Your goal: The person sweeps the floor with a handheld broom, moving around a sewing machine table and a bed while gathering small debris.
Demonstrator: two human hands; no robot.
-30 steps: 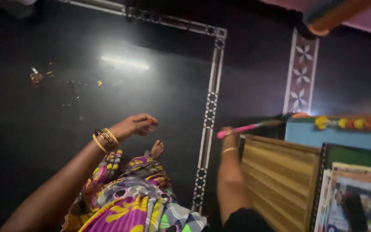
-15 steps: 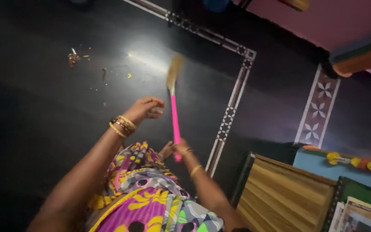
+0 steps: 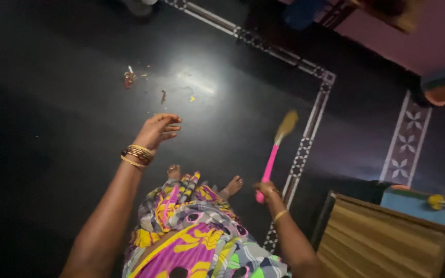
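Observation:
I look down at a glossy black floor. My right hand grips the lower end of a pink-handled broom, whose tan bristle head points up and away over the floor. My left hand hangs empty in front of me, fingers loosely curled, with gold bangles on the wrist. A small scatter of red and yellow litter lies on the floor beyond the left hand. My bare feet show under a bright patterned garment.
A white patterned border line runs across the floor, with a floral strip further right. A slatted wooden piece of furniture stands at lower right, beside a blue surface with yellow flowers. Pink wall at top right.
The broom has swung from near my left hand to the right, its head now close to the border line. The view shifted, so the litter sits nearer the centre.

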